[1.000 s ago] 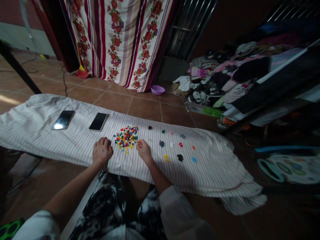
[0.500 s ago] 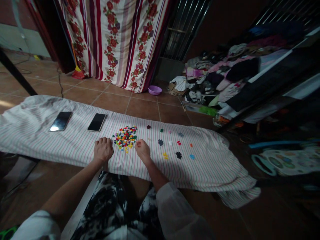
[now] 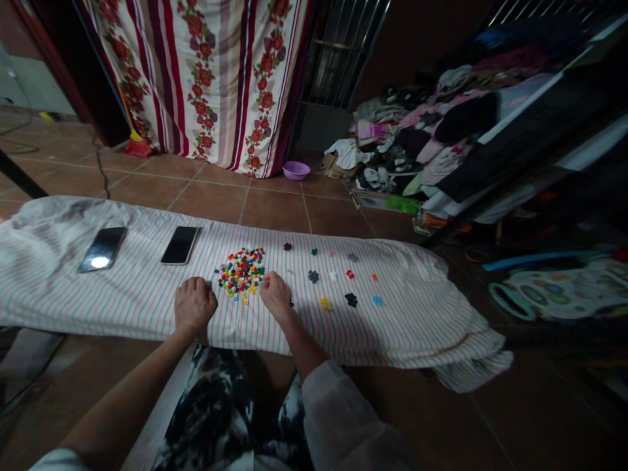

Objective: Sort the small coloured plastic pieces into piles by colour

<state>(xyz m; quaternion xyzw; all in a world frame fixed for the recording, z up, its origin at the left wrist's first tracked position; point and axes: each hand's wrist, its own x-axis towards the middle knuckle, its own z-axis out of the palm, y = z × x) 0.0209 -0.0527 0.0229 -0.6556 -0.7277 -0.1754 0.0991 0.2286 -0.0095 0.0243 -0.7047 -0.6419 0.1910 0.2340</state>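
Observation:
A pile of small multicoloured pieces (image 3: 241, 269) lies on the striped cloth (image 3: 137, 294). At its right edge is my right hand (image 3: 275, 292), fingers pinched together; whatever they hold is too small to name. My left hand (image 3: 195, 304) rests on the cloth to the left of the pile with its fingers curled in, their tips hidden. Right of my right hand are small single-colour groups, among them dark grey (image 3: 313, 277), yellow (image 3: 324, 303), black (image 3: 350, 299), light blue (image 3: 377, 300) and red (image 3: 350, 275).
Two phones (image 3: 180, 245) (image 3: 103, 249) lie on the cloth at the left. Beyond the cloth are a floral curtain (image 3: 226, 85), a purple basin (image 3: 296, 171) and a red dustpan (image 3: 138, 145) on the tiled floor. Clothes (image 3: 422, 131) are heaped at the back right.
The camera view has shifted a little. My right hand stays pinched at the pile's right edge, and dark blue pieces now show beside it. My left hand remains on the cloth.

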